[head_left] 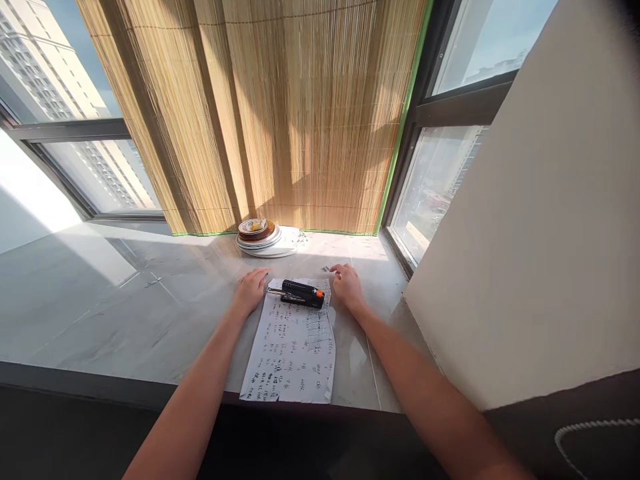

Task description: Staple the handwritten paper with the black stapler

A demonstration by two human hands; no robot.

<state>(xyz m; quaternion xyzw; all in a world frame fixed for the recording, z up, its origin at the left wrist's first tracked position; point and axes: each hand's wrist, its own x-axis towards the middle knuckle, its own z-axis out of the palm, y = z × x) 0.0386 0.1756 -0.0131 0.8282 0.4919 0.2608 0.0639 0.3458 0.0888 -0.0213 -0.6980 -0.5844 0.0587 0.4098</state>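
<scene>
A black stapler [303,294] with an orange spot lies across the upper part of a white sheet of paper [286,363] covered in handwriting. Left of the stapler, my left hand [251,291] rests on the stone ledge at the paper's edge, its fingers laid out flat and holding nothing. My right hand [347,283] is on the other side, just off the paper's upper right corner. Its index finger stretches toward a small metallic strip [326,269], perhaps staples; whether they touch is unclear. The other fingers of that hand are partly curled.
Behind the paper stands a stack of plates [260,247] with smaller dishes on top. A bamboo blind [280,120] hangs to the back of the ledge [165,313]. A white wall [525,233] rises at the right. Small bits [153,282] lie at the left.
</scene>
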